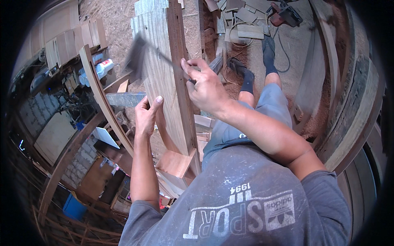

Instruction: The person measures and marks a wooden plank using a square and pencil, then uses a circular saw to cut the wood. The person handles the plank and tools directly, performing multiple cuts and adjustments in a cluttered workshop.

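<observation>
A long pale wooden board (158,53) stretches away in front of me, with a thicker brown beam (178,53) along its right side. My right hand (205,84) is closed around the thin handle of a hammer (137,57). The hammer's dark head is smeared by motion above the board's left edge, so its exact shape is unclear. My left hand (147,117) pinches the left edge of the board, thumb on top and fingers curled at the side. Whether something small sits in that pinch cannot be seen. A short wooden block (175,163) joins the board's near end.
A bluish-grey crossbar (125,99) passes under the board. A slanted wooden strip (102,96) stands at left, near white bottles (103,69). A red and black power tool (285,14) with a cord and scattered wood offcuts (250,30) lie ahead. Curved timbers (349,119) stand at right.
</observation>
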`<state>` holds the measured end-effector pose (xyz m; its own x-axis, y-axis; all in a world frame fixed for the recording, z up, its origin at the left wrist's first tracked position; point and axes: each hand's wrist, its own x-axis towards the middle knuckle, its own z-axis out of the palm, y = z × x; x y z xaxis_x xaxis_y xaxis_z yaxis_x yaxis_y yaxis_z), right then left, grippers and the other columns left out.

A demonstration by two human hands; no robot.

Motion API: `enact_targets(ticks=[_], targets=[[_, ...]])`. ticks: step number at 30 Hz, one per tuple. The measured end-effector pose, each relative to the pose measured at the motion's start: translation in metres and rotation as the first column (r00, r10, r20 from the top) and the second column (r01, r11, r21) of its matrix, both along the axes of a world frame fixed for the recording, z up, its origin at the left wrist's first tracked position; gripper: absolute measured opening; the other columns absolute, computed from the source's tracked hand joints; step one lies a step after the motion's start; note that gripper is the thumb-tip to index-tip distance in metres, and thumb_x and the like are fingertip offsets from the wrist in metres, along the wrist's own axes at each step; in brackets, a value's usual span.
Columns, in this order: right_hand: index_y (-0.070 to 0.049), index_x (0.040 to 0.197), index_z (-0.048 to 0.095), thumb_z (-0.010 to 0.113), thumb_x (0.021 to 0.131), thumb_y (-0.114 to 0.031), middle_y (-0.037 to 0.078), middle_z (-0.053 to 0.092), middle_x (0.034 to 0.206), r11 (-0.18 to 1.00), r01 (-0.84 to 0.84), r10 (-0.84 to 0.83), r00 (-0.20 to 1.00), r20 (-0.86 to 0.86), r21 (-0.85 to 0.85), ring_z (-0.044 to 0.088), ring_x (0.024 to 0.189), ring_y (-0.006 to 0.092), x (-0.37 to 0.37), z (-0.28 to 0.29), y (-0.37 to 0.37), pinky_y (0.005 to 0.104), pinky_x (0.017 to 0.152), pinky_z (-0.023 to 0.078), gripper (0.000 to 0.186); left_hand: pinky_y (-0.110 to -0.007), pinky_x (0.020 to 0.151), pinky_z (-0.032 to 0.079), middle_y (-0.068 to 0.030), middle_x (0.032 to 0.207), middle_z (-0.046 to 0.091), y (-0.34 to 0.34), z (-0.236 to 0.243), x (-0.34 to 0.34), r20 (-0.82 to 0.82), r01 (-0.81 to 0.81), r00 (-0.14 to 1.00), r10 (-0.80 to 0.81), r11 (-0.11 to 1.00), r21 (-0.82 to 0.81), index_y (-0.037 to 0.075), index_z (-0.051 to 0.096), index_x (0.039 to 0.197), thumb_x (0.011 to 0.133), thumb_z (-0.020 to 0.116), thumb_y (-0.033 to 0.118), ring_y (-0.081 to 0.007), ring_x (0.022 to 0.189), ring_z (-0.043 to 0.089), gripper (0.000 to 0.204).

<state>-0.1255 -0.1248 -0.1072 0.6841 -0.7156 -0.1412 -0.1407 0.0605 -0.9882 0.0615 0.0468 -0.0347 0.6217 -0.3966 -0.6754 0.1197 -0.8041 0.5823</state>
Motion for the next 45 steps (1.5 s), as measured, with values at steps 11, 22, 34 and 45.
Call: enact_targets(ticks=[11, 22, 34, 45], targets=[[0.005, 0.150, 0.059, 0.063, 0.088, 0.003, 0.025, 0.059, 0.143, 0.968, -0.180, 0.158, 0.978, -0.134, -0.174, 0.077, 0.093, 0.0452, -0.003, 0.000, -0.012, 0.0511, 0.085, 0.066, 0.062, -0.035, 0.094, 0.056, -0.0092, 0.115, 0.078, 0.006, -0.002, 0.006, 0.004, 0.039, 0.999, -0.039, 0.999, 0.010, -0.002, 0.076, 0.130, 0.096, 0.087, 0.043, -0.0150, 0.102, 0.069, 0.057], [0.003, 0.150, 0.060, 0.062, 0.086, 0.002, 0.026, 0.059, 0.143, 0.982, -0.129, 0.124, 0.991, -0.045, -0.140, 0.075, 0.106, 0.0463, -0.003, -0.009, -0.011, 0.0519, 0.094, 0.063, 0.064, -0.034, 0.097, 0.054, -0.0085, 0.118, 0.078, -0.003, 0.001, -0.001, 0.011, -0.038, 0.999, 0.037, 0.999, 0.031, -0.001, 0.076, 0.131, 0.098, 0.085, 0.038, -0.0138, 0.104, 0.068, 0.052], [-0.003, 0.150, 0.063, 0.063, 0.088, 0.003, 0.023, 0.061, 0.140, 0.979, -0.136, 0.111, 0.980, -0.162, -0.150, 0.074, 0.107, 0.0439, 0.001, 0.003, -0.008, 0.0489, 0.095, 0.063, 0.063, -0.034, 0.099, 0.054, -0.0102, 0.121, 0.078, -0.005, 0.000, -0.004, 0.029, -0.054, 0.998, 0.054, 0.999, 0.005, -0.001, 0.076, 0.132, 0.098, 0.086, 0.038, -0.0146, 0.106, 0.068, 0.053], [-0.005, 0.153, 0.062, 0.061, 0.087, 0.001, 0.021, 0.061, 0.140, 0.979, -0.143, 0.116, 0.977, -0.178, -0.147, 0.072, 0.110, 0.0427, -0.002, 0.003, -0.004, 0.0498, 0.097, 0.061, 0.066, -0.034, 0.098, 0.055, -0.0092, 0.123, 0.077, 0.001, -0.002, -0.012, 0.023, -0.053, 0.998, 0.055, 0.998, -0.046, -0.001, 0.072, 0.136, 0.101, 0.083, 0.036, -0.0145, 0.107, 0.069, 0.052]])
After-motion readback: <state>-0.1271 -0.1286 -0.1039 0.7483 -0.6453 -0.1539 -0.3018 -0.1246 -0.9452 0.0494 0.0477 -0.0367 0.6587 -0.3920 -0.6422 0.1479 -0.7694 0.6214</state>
